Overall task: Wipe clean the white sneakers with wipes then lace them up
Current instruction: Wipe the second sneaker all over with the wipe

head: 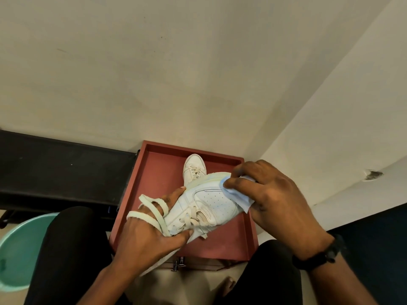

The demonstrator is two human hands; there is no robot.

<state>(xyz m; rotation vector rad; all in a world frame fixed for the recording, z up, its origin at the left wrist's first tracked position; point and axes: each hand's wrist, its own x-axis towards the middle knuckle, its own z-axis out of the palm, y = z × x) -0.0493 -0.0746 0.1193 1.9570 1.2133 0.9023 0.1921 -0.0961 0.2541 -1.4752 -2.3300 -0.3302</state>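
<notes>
L hand point(152, 234) gripped a white sneaker point(204, 208) by its heel end, held on its side over the red tray point(229, 243), loose lace point(149, 208) draped across the fingers. R hand point(277, 199) pinched a pale blue wipe point(239, 198) vs the toe. 2nd sneaker point(195, 167) stood in the tray behind, near the wall.

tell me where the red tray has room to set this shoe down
Bare floor runs along the tray's left wall, beside the far sneaker, and in the near right corner below the held shoe. Crowded: the far middle, where that sneaker sits, and the centre, under the shoe, wipe, left hand and right hand.
</notes>
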